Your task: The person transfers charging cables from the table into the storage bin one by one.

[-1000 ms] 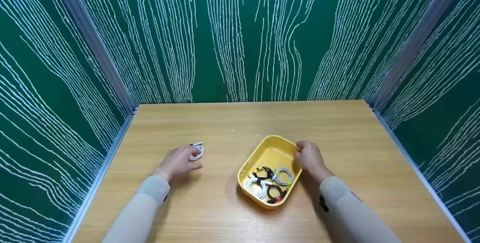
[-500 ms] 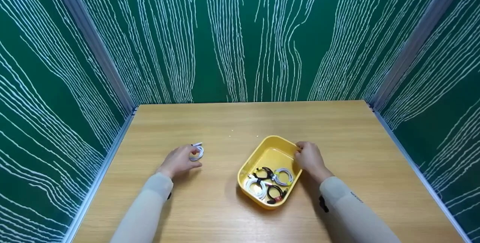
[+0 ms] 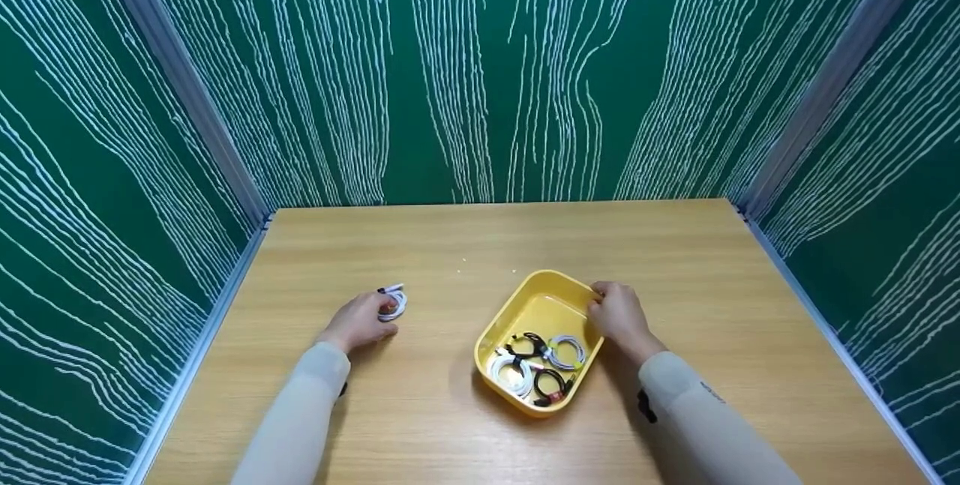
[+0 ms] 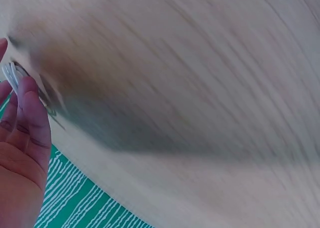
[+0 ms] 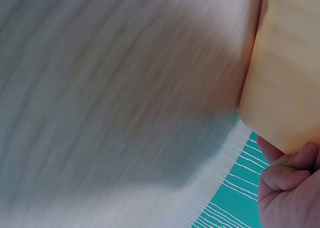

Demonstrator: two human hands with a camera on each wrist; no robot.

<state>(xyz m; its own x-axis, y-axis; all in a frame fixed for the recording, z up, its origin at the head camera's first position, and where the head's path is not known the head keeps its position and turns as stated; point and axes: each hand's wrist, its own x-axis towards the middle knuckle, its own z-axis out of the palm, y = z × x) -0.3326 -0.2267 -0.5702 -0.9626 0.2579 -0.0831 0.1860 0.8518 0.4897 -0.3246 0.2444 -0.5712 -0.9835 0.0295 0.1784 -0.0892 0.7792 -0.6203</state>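
Observation:
At the left of the table in the head view, my left hand (image 3: 361, 320) grips a small coiled white cable (image 3: 398, 306) at its near side. In the left wrist view the loops of that cable (image 4: 15, 77) show between the fingers, close to the tabletop. My right hand (image 3: 621, 320) holds the right rim of a yellow plastic bin (image 3: 541, 278). From the right wrist, curled fingers (image 5: 292, 180) show against the bin's corner. Inside the bin lie a white coiled cable (image 3: 496, 374), a grey coiled cable (image 3: 576, 341), and two black coiled cables (image 3: 537, 344).
The bin stands on a wooden table (image 3: 420, 410), angled, right of the middle. Several tiny white specks (image 3: 514, 271) lie beyond it. Green walls with white wavy lines (image 3: 450, 73) enclose the table's back and sides, with grey posts (image 3: 191, 88) at the corners.
My left forearm has shifted slightly to the right, and the left hand's fingers have closed a little on the white cable, which stays in nearly the same place. Right hand and bin have not moved.

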